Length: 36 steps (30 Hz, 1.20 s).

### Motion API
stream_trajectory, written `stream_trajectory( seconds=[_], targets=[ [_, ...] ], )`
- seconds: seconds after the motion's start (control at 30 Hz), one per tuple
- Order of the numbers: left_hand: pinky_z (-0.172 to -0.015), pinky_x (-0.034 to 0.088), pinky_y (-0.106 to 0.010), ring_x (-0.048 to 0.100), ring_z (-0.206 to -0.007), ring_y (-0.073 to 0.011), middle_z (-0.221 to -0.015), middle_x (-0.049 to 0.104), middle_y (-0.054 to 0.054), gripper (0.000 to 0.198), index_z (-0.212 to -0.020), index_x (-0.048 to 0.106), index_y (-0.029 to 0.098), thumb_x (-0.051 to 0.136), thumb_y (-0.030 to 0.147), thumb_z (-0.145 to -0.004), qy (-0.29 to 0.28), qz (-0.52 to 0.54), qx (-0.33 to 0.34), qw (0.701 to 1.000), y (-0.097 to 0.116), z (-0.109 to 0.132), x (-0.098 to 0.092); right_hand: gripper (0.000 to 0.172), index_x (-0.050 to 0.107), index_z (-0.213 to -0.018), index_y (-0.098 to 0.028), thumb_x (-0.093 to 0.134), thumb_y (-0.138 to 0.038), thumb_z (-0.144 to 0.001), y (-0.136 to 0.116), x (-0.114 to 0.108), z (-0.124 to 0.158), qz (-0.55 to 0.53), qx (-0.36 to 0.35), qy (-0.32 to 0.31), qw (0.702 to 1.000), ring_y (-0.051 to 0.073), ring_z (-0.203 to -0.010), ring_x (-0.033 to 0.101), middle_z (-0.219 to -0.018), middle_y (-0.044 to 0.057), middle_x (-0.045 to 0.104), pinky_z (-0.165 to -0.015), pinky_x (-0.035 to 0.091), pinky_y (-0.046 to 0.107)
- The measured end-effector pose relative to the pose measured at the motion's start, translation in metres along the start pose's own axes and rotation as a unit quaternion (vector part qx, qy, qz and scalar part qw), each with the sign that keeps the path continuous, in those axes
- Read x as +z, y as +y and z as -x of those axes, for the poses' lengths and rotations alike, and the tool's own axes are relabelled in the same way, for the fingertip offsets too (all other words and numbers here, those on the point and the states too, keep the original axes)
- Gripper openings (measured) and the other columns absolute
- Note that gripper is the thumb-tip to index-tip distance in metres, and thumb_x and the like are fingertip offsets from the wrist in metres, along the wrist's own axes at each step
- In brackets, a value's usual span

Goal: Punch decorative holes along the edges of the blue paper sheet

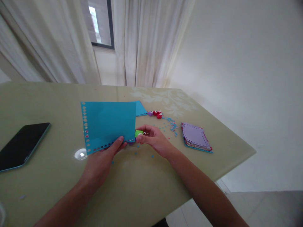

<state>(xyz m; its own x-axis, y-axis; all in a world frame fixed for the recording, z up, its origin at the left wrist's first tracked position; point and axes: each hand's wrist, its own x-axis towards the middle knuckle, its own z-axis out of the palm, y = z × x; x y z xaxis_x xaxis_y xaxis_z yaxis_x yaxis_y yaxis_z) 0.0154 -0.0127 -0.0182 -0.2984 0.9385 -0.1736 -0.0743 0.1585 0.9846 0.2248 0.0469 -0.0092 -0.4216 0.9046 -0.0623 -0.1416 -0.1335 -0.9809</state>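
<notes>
My left hand point(106, 154) pinches the lower edge of a blue sheet of paper point(109, 123), thumb in front. Small shaped holes run down the sheet's left edge and along its bottom, ending near the lower right corner. At that corner my right hand point(152, 138) grips a small green craft punch point(139, 133), partly covered by the fingers. The punch touches the right edge of the paper. Tiny blue cut-outs point(135, 153) lie scattered on the table below the hands.
A stack of punched sheets point(195, 137), purple on top, lies at the right. Behind the held sheet are another blue sheet point(139, 108), several red and purple punches point(157, 113) and a pile of blue bits point(172, 124). A dark tablet point(22, 145) rests at the left.
</notes>
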Motion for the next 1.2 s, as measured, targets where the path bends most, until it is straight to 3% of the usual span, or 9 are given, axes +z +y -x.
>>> stream_trajectory(
  seconds=[0.23,0.37,0.67,0.93,1.2],
  targets=[
    [-0.099,0.062,-0.05,0.081,-0.102,-0.0367,-0.102,0.087,-0.011,0.045,-0.098,0.086,0.023,0.081,0.064,-0.079,0.0,-0.105,-0.01,0.994,0.005,0.002,-0.002,0.06,0.076,-0.108,-0.023,0.105,-0.048,-0.061,-0.003,0.002,0.003,0.024,0.026,-0.004,0.999,0.018,-0.084,0.073,-0.091,0.0,0.077,-0.083,0.056,0.033],
    [-0.106,0.057,-0.052,0.079,-0.107,-0.0386,-0.104,0.087,-0.009,0.049,-0.098,0.086,0.024,0.08,0.068,-0.077,0.003,-0.126,-0.014,0.992,0.005,0.002,-0.003,0.05,0.077,-0.096,-0.022,0.101,-0.054,-0.067,-0.007,0.007,0.004,0.028,0.031,-0.034,0.999,0.017,-0.081,0.07,-0.088,0.0,0.076,-0.078,0.054,0.031],
    [-0.107,0.055,-0.057,0.076,-0.115,-0.0435,-0.106,0.086,-0.008,0.048,-0.09,0.089,0.03,0.069,0.072,-0.078,-0.002,-0.2,-0.03,0.979,0.013,0.004,-0.002,0.044,0.079,-0.095,-0.021,0.101,-0.048,-0.068,-0.002,0.011,0.003,-0.007,0.022,-0.042,0.999,0.013,-0.075,0.066,-0.091,0.0,0.078,-0.075,0.053,0.028],
    [-0.11,0.054,-0.054,0.077,-0.114,-0.0403,-0.11,0.087,-0.008,0.048,-0.095,0.088,0.03,0.068,0.072,-0.081,-0.005,-0.202,-0.022,0.979,0.004,0.001,-0.003,0.042,0.079,-0.099,-0.021,0.099,-0.047,-0.072,0.001,0.011,0.002,-0.01,0.024,-0.05,0.998,0.015,-0.082,0.068,-0.097,0.001,0.079,-0.077,0.053,0.029],
    [-0.109,0.055,-0.052,0.076,-0.117,-0.0404,-0.111,0.086,-0.01,0.047,-0.095,0.086,0.029,0.064,0.068,-0.082,-0.007,-0.226,-0.062,0.972,0.022,0.008,0.001,0.045,0.077,-0.094,-0.022,0.101,-0.051,-0.068,0.003,0.015,0.0,-0.005,0.001,-0.032,0.999,0.015,-0.079,0.065,-0.089,-0.001,0.074,-0.08,0.052,0.03]
  ],
)
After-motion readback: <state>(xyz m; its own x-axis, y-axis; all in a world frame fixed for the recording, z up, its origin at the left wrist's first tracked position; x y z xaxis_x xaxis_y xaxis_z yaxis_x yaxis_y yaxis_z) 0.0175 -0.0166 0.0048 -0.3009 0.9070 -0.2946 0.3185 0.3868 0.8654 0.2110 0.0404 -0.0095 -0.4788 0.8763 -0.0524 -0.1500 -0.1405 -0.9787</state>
